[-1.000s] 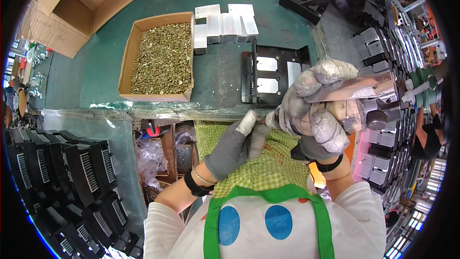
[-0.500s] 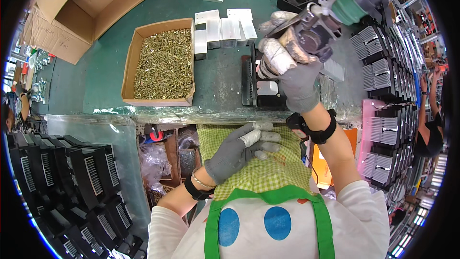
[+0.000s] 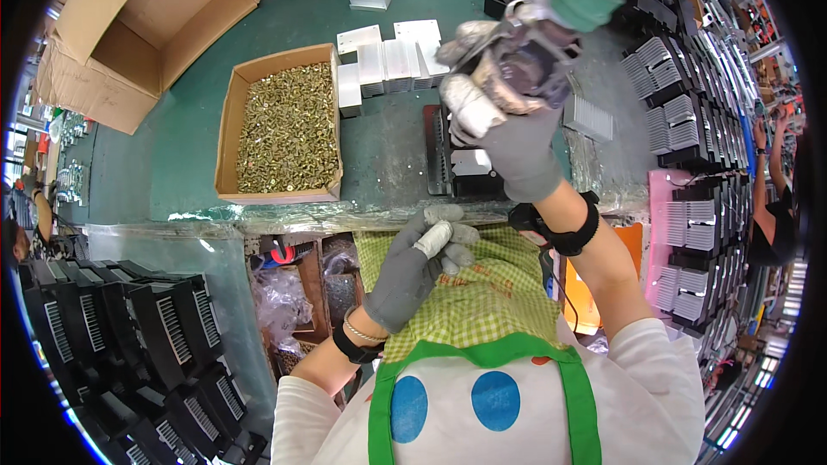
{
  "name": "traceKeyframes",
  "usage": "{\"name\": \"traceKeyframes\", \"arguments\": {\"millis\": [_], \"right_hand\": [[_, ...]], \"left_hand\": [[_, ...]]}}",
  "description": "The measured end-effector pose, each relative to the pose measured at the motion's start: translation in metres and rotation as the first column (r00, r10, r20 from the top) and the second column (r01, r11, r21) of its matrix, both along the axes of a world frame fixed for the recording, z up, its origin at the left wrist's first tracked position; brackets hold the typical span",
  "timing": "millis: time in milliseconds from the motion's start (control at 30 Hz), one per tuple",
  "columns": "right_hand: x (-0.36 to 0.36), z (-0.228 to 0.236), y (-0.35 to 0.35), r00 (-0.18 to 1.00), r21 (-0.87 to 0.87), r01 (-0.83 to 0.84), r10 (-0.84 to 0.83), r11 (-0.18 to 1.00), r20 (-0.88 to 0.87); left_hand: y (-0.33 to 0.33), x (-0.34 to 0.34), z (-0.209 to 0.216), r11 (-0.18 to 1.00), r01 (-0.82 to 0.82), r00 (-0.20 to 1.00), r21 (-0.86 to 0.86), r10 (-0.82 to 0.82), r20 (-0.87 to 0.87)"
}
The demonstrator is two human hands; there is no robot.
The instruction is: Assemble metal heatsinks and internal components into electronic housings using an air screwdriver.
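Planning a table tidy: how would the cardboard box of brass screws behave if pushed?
The box is probably heavy, since screws fill it nearly to the rim. Being low and wide, it should slide rather than tip. Its thin cardboard walls may bow if pushed hard.

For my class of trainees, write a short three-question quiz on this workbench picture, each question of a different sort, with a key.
1. True or false: the cardboard box on the green table is full of small brass-coloured screws.
2. Multiple choice: what does the right hand grip? A) a hanging power screwdriver B) a paintbrush C) a cardboard lid
3. Fill in: the left hand, gloved in grey with a taped finger, sits low at the table's near edge over a ____-and-white checked cloth.

Key: 1 true; 2 A; 3 green. The black part below the raised tool holds pale metal pieces; silver finned heat sinks lie beside the box.
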State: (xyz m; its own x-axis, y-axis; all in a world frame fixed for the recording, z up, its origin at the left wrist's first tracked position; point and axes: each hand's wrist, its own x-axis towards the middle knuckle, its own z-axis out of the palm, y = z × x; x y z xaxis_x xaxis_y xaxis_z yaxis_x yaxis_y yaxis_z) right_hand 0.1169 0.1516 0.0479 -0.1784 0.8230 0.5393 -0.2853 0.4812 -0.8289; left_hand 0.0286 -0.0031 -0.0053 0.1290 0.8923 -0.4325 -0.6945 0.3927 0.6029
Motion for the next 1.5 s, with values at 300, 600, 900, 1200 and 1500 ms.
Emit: {"name": "traceKeyframes", "arguments": {"millis": [300,600,900,1200,1500], "right_hand": [[0.053,0.029,-0.052,0.658,-0.36,-0.696,0.35,0.622,-0.667],[0.089,0.008,-0.077,0.809,-0.421,-0.585,0.535,0.693,-0.244],[0.087,0.0,-0.073,0.802,-0.403,-0.591,0.564,0.699,-0.197],[0.034,0.013,0.001,0.679,-0.116,-0.64,0.489,0.76,-0.548],[0.027,0.024,0.006,0.986,-0.211,-0.007,-0.028,0.977,-0.163]], "left_hand": [[0.005,-0.007,-0.008,0.99,0.103,0.957,0.099,-0.126,0.262],[0.013,0.004,0.001,0.991,0.127,0.93,0.032,-0.13,0.345],[0.014,0.007,-0.004,0.997,0.075,0.891,0.025,-0.078,0.448],[-0.001,0.001,-0.005,0.994,0.107,0.958,0.012,-0.106,0.266],[-0.004,-0.012,-0.012,0.987,0.16,0.953,0.001,-0.154,0.259]]}}
